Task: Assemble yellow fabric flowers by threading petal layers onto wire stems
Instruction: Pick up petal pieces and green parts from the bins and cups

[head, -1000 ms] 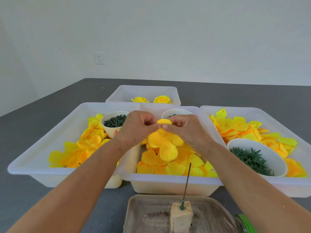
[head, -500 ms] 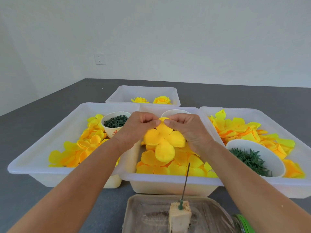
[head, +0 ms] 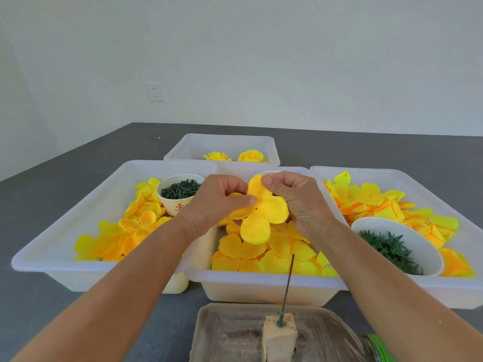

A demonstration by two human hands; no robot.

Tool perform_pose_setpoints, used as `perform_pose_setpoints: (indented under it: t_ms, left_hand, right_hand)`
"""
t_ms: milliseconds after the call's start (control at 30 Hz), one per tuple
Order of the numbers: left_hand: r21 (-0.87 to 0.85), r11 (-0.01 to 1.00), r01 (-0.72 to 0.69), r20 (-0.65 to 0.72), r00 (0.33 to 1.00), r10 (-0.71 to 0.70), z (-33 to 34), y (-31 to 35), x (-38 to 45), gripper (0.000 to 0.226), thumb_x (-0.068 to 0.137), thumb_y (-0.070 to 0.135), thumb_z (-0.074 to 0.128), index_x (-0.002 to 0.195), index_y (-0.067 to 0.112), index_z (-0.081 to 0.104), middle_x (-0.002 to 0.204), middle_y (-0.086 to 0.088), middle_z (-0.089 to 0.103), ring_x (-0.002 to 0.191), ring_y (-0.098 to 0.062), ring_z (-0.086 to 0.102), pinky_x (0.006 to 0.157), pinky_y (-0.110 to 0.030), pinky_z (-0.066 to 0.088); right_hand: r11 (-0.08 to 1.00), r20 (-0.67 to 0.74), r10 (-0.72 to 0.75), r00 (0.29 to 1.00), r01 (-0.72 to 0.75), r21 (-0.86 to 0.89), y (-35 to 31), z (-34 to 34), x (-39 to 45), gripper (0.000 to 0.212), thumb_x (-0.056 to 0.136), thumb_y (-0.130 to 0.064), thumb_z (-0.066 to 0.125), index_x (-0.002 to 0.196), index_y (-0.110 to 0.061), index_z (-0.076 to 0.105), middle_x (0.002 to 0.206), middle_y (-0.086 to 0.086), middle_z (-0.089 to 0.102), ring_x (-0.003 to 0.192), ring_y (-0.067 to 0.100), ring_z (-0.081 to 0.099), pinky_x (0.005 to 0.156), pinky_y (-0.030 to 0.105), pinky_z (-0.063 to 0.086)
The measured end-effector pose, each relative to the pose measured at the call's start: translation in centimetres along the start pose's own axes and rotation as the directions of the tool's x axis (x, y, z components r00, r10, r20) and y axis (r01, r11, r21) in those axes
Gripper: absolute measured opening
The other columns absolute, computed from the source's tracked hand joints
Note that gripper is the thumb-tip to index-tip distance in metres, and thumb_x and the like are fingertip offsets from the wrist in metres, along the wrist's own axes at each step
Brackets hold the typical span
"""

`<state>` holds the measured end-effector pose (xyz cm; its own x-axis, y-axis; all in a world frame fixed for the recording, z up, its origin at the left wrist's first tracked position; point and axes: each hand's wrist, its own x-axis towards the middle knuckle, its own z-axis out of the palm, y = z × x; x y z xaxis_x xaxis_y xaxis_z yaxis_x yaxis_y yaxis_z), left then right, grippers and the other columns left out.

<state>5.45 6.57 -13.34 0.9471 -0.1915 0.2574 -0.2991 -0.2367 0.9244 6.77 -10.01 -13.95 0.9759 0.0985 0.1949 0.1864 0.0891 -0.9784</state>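
Evidently, the petal layer [head: 262, 212] was held spread above the middle tray [head: 261, 282], well clear of the wire stem [head: 288, 279]. The left hand [head: 218, 205] pinched its left edge, thumb tip lying close to the small dark centre hole. The right hand [head: 298, 199] pinched the upper lobe between thumb and forefinger, remaining fingers curled behind the fabric. Neither hand held anything else.

Handling characteristics, as judged:
- The layer appeared thin, soft and very light; its lower lobe hung without support.
- It would likely crease or fold under a hard grip, so hold should be taken on the lobes beside the hole, leaving the hole itself unobstructed for threading.
- The stem appeared thin and stiff, standing slightly tilted in a pale block [head: 279, 335] inside a clear dish [head: 209, 333]. Pressing down off-axis could bend it or tip the block.

Quantities counted:
- One petal layer in hand, with four lobes visible.
- One wire stem, one block, one clear dish.
- Four white trays: left tray [head: 65, 262], middle tray, right tray [head: 457, 288], and rear tray [head: 222, 142].
- Two finished flowers [head: 235, 155] in the rear tray.
- Three bowls: two with dark green parts, one [head: 180, 190] in the left tray and one [head: 397, 244] in the right; the third was mostly hidden behind the hands.
- Loose petals in the three near trays were too numerous to count.
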Motion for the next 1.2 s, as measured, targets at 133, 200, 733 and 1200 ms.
perform_pose_setpoints:
  t_ms: [133,200,733,1200]
  left_hand:
    - [0.398,0.901,-0.171,-0.302,0.903,0.304,0.2,0.0,0.1,0.011,0.077,0.004,0.072,0.069,0.009,0.066,0.066,-0.004,0.064,0.054,-0.011,0.058,0.054,-0.023,0.048]
    - [0.65,0.706,-0.28,-0.254,0.796,0.549,0.3,0.0,0.1,0.004,0.073,0.002,0.073,0.072,0.002,0.069,0.07,-0.011,0.068,0.061,-0.025,0.062,0.06,-0.03,0.05]
    - [0.454,0.834,-0.314,-0.255,0.851,0.459,0.6,0.3,0.1,0.034,0.078,0.034,0.066,0.091,0.003,0.069,0.094,-0.004,0.063,0.065,-0.017,0.059,0.059,-0.022,0.045]
    - [0.036,0.992,-0.123,-0.041,0.991,0.125,0.5,-0.1,0.2,0.029,0.062,0.028,0.074,0.087,0.013,0.069,0.076,0.001,0.074,0.067,-0.016,0.07,0.06,-0.025,0.057]
  right_hand:
    - [0.971,-0.094,-0.143,0.985,0.121,-0.206,0.1,0.2,-0.1,0.015,0.077,-0.03,0.074,0.072,-0.017,0.068,0.064,-0.01,0.067,0.061,-0.001,0.06,0.057,0.012,0.046]
    - [0.975,-0.084,-0.105,0.991,0.085,-0.207,-0.1,0.5,-0.4,0.033,0.078,-0.043,0.069,0.063,-0.013,0.066,0.053,-0.008,0.062,0.049,-0.001,0.053,0.047,0.011,0.04]
    - [0.996,0.064,0.081,0.995,-0.083,0.03,-0.9,0.4,-0.6,0.022,0.089,-0.021,0.06,0.082,-0.002,0.068,0.067,0.009,0.067,0.057,0.015,0.062,0.051,0.021,0.052]
    - [0.997,0.086,-0.028,0.996,0.034,-0.065,-0.6,0.5,-0.7,0.032,0.072,-0.027,0.074,0.045,-0.019,0.058,0.043,-0.004,0.051,0.04,0.005,0.042,0.042,0.015,0.037]
